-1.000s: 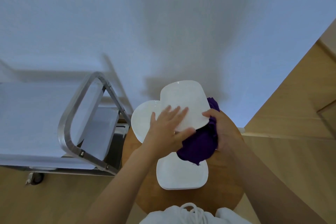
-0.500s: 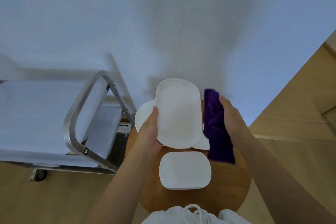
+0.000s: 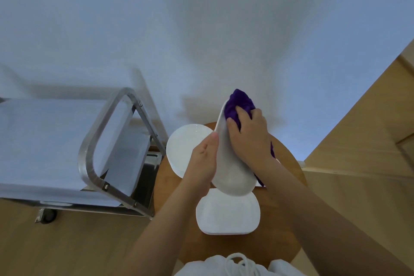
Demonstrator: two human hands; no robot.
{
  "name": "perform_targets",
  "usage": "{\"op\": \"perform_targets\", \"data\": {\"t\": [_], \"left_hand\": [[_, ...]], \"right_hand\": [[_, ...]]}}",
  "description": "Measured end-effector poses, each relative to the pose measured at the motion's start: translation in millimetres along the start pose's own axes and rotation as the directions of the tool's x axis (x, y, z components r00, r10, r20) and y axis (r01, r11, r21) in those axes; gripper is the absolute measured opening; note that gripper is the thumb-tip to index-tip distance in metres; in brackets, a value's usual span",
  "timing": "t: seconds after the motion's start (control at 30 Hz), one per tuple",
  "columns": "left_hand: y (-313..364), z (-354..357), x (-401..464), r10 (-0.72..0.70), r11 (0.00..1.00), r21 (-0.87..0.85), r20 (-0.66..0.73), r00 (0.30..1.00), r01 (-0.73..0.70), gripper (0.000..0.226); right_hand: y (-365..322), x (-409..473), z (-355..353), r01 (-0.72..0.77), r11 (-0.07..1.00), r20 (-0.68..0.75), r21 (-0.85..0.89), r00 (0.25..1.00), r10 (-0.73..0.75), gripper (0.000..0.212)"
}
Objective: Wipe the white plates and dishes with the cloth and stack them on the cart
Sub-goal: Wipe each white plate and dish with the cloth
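Observation:
My left hand (image 3: 202, 163) grips the left edge of a white oblong dish (image 3: 230, 177), held tilted on edge above the round wooden table (image 3: 289, 188). My right hand (image 3: 248, 139) holds a purple cloth (image 3: 237, 105) bunched against the dish's upper right face. A round white plate (image 3: 181, 150) lies on the table behind my left hand. A white rounded-square plate (image 3: 228, 215) lies on the table below the held dish. The steel cart (image 3: 94, 143) stands to the left, its top covered in white.
A white wall fills the background. Wooden panelling (image 3: 358, 130) rises at the right. The cart's handle bar (image 3: 87, 163) and a caster (image 3: 47, 216) are close to the table's left edge. The floor is light wood.
The dish has turned from flat-facing to edge-on and tilted. My right hand has brought the cloth from beside the dish onto its far face near the top.

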State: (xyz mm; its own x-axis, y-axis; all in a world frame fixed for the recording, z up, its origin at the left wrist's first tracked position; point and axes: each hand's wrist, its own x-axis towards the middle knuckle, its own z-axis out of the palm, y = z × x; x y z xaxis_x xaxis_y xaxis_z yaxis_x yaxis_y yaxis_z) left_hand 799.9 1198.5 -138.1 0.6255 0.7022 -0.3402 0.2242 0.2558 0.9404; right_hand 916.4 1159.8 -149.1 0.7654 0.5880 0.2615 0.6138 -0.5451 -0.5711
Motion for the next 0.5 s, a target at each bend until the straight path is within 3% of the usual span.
{"op": "perform_targets", "data": {"t": [0.13,0.23,0.4,0.5], "left_hand": [[-3,0,3,0.058,0.998,0.011,-0.053,0.997,-0.057,0.016],[-4,-2,9,0.061,0.998,-0.028,-0.096,0.993,-0.064,0.024],[-8,-16,17,-0.036,0.997,-0.066,-0.128,0.991,0.027,0.034],[-13,-21,18,-0.090,0.994,-0.077,-0.138,0.986,0.080,0.031]], "right_hand": [[-5,-23,8,0.194,0.980,0.012,0.053,0.981,-0.195,0.038],[-8,-42,9,0.317,0.940,0.034,0.126,0.946,-0.324,0.035],[-2,-69,12,0.304,0.906,0.254,0.295,0.889,-0.381,0.034],[13,-72,5,0.355,0.883,0.349,0.307,0.821,-0.452,0.034]]}}
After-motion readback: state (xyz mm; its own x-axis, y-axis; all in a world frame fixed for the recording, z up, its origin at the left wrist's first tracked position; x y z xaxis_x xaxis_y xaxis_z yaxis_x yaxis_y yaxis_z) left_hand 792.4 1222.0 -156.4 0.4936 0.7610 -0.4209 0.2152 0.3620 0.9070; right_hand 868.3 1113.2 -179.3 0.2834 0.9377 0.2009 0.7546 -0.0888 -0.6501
